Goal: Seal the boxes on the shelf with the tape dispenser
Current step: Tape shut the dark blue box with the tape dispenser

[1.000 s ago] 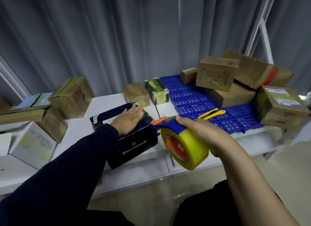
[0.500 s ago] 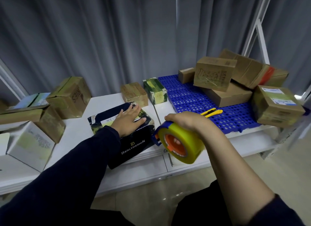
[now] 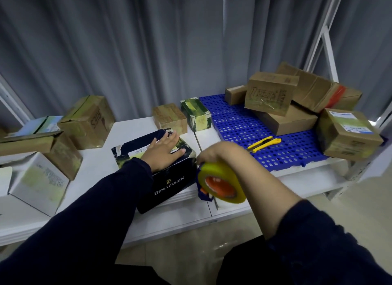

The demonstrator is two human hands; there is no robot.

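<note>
Both your hands are at the dark box (image 3: 174, 183) near the front edge of the white shelf (image 3: 97, 163). Your left hand (image 3: 163, 152) lies flat on its lid, fingers straight and spread, sleeve down to the wrist. Your right hand (image 3: 222, 155) curls over the top of the tape dispenser (image 3: 220, 183) and grips it. The yellow roll faces you, right beside the box's right front corner; I cannot tell whether it touches the box.

Grey curtains (image 3: 127, 51) hang behind the shelf. A blue perforated mat (image 3: 237, 125) covers its right part, and a yellow utility knife (image 3: 264, 143) lies on it.

Several cardboard boxes (image 3: 269, 93) are piled on the mat, some leaning on each other. Just behind the dark box sit a small brown box (image 3: 169, 119) and a green patterned box (image 3: 196, 114). More brown boxes (image 3: 89, 121) and a white box (image 3: 38, 183) stand at the left. Every box is closed, so the contents stay hidden.
</note>
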